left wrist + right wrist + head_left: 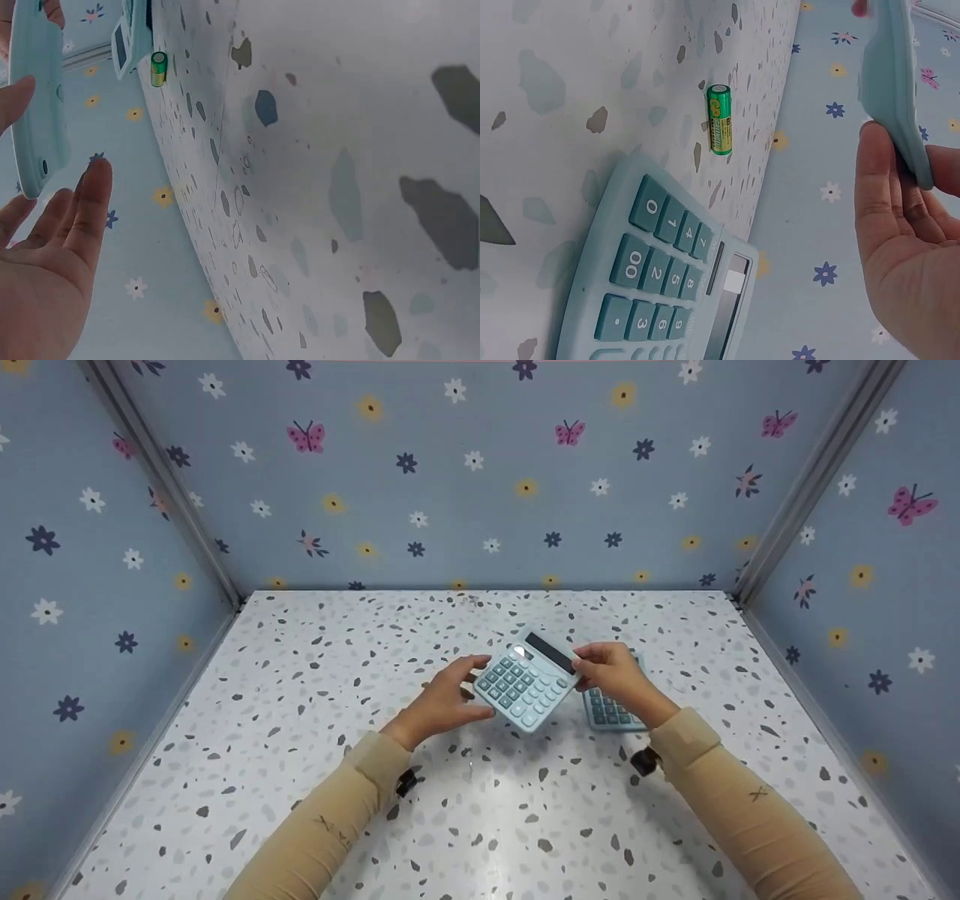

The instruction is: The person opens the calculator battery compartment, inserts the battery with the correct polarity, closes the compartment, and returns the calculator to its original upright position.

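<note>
A pale blue calculator [529,679] is held tilted above the table, keys and dark display facing up in the head view. My right hand [615,675] pinches it near the display end, thumb on the front and fingers behind, as the right wrist view shows. My left hand [439,697] straddles the opposite corner, thumb and fingers at its edges. A second calculator [615,712] of the same kind lies on the table, partly covered by the right hand. A green and gold battery [720,120] lies beside it; the head view does not show it.
The white speckled table [360,660] has a flowered blue panel [487,480] at the back and similar panels at both sides. Grey metal posts [817,472] stand at the back corners. Small black objects [645,761] sit at both sleeve cuffs.
</note>
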Demonstrator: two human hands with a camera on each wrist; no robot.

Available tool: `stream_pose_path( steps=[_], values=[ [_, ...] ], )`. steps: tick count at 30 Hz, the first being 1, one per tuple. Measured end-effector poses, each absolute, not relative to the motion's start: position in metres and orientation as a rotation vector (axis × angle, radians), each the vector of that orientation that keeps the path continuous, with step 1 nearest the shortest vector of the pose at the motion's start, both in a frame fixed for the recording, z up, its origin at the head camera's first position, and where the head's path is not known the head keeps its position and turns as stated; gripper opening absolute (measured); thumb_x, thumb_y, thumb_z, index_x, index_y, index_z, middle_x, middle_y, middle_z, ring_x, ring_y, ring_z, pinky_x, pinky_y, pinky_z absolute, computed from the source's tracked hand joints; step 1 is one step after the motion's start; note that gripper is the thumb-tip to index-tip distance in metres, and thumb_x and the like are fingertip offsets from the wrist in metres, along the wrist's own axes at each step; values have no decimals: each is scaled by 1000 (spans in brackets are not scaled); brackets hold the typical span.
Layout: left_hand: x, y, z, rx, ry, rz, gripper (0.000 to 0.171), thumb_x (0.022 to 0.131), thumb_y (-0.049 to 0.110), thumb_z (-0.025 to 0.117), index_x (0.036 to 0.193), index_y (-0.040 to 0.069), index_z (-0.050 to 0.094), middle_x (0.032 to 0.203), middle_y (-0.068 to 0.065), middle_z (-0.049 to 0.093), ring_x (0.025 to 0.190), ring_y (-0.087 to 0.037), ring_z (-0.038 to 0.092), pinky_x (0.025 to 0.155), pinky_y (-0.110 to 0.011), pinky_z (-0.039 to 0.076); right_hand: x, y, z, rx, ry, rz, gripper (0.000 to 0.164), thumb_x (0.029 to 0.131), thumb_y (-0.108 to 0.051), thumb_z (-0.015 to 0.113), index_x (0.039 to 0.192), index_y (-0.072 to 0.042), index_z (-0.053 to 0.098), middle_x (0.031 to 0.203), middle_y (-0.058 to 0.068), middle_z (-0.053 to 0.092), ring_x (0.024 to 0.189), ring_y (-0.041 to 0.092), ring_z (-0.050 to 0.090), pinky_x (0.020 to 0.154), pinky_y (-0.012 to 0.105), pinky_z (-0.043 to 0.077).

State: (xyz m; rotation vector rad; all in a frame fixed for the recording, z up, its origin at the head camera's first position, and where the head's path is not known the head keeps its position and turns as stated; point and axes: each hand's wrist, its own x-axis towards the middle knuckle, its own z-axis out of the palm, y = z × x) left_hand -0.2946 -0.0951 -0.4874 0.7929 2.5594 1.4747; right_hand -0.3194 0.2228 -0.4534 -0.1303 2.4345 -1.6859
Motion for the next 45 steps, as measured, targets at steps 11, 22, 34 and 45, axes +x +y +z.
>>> stream_pose_path(
  steps=[11, 22, 34, 45],
  values=[
    [-287, -91, -488, 1477, 3079, 808, 64, 88, 13, 91, 145, 3, 63, 146, -18, 63, 138, -32, 62, 115, -37, 56, -314, 227, -453, -119, 2427, -1662, 31, 107, -3, 62, 133, 13, 66, 105, 13, 77, 79, 11, 74, 77, 26, 66],
    [-287, -88, -493, 1937, 3158, 360, 45, 91, 10, 84, 135, 8, 74, 137, -16, 72, 131, -33, 68, 113, -40, 58, -313, 227, -455, -126, 2408, -1657, 31, 107, -4, 63, 132, 14, 66, 104, 15, 78, 76, 11, 74, 75, 26, 66],
    [-286, -84, -495, 2233, 3137, 179, 28, 96, 7, 80, 122, 16, 78, 125, -10, 78, 118, -28, 75, 104, -36, 62, -312, 228, -455, -135, 2377, -1663, 32, 107, -3, 62, 133, 15, 65, 104, 13, 77, 75, 12, 74, 75, 27, 66],
    [-286, -84, -500, 2253, 3127, 243, 26, 98, 8, 78, 123, 14, 78, 122, -10, 80, 113, -28, 78, 100, -37, 64, -311, 231, -454, -151, 2317, -1708, 36, 105, -4, 63, 135, 17, 63, 95, 3, 77, 75, 11, 74, 72, 26, 66]
  ],
)
